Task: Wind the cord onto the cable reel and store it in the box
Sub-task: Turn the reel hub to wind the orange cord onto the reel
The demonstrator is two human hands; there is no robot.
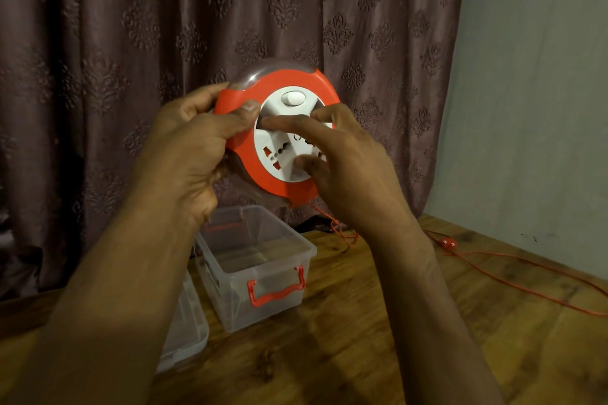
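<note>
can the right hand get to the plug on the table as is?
Probably not yet: right hand is on the cable reel dial, and the plug lies apart on the table. Nothing blocks the path.

The cable reel [279, 135] at centre frame looks like glossy plastic: a red rim, a white socket face and a clear, shiny shell. Below it, the box [255, 268] is clear smooth plastic with a glossy red handle. The table [378, 339] across the bottom is grained wood, seemingly varnished. The curtain [197, 26] above is matt embossed cloth; the thin red cord [513, 283] looks plastic-coated
</note>
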